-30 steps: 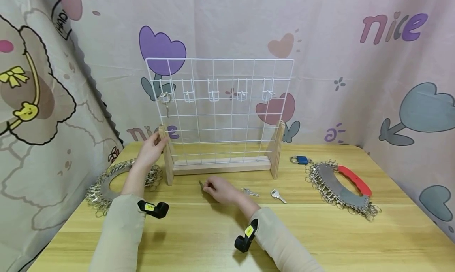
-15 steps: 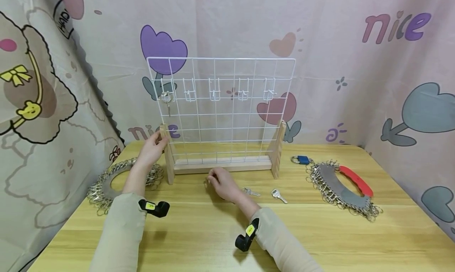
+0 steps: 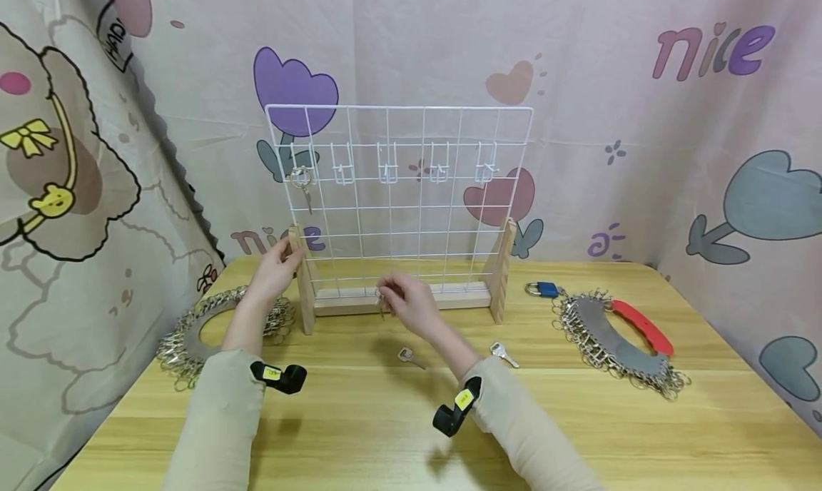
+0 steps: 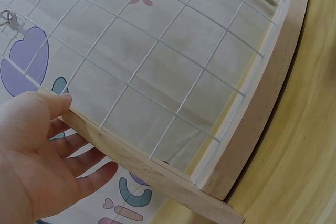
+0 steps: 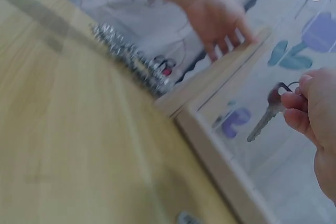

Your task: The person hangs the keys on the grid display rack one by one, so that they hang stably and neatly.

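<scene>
My left hand (image 3: 275,270) grips the left wooden upright (image 4: 131,156) of a white wire grid rack (image 3: 401,220), thumb on the near side and fingers behind. Thumb and fingertips of my right hand (image 3: 414,307) pinch a small ring with a metal key (image 5: 266,114) hanging from it, raised in front of the rack's wooden base bar (image 3: 340,305). Several white hooks (image 3: 387,171) line the grid's upper part. On the leftmost one hangs a ring with a key (image 3: 302,180). One loose key (image 3: 411,357) lies below my right hand, and another key (image 3: 504,354) lies farther right.
At the left lies a curved metal holder (image 3: 205,334) ringed with many keys or rings. At the right is a similar one (image 3: 616,341) with a red handle (image 3: 642,325), a blue padlock (image 3: 546,289) beside it. Printed curtains (image 3: 411,48) stand behind the wooden table (image 3: 359,419).
My right hand has lifted the key from the table, up and toward the rack. A loose key formerly under it now shows, while my forearm covers another. My left hand stays put.
</scene>
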A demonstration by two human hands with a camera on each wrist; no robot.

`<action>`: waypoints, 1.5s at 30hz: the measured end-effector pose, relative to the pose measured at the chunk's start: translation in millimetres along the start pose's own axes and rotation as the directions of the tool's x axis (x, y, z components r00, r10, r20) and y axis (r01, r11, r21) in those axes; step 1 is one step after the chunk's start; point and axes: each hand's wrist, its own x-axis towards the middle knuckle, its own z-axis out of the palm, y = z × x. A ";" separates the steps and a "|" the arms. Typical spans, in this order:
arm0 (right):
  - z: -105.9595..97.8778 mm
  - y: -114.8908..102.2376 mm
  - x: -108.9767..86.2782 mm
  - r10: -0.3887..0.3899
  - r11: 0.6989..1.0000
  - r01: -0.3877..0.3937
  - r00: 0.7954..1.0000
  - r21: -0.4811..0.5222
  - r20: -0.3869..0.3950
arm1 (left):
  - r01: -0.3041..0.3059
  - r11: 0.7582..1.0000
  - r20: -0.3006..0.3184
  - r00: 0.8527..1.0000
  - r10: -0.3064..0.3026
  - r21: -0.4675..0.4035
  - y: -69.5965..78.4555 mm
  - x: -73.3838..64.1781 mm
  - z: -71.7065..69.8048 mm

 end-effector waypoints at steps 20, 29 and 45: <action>-43.9 -83.1 85.3 -0.005 0.980 0.024 0.995 0.199 -0.098 | -0.026 0.999 -0.002 1.000 0.026 -0.028 2.4 -3.9 0.4; -28.0 -106.4 104.8 0.028 0.928 0.040 0.984 0.371 -0.175 | -0.049 0.998 -0.021 0.999 0.048 -0.034 0.3 -10.5 1.1; -19.0 -118.1 118.8 0.046 0.974 0.039 0.930 0.221 -0.365 | -0.058 0.998 -0.021 0.998 0.057 -0.036 -0.6 -4.2 4.3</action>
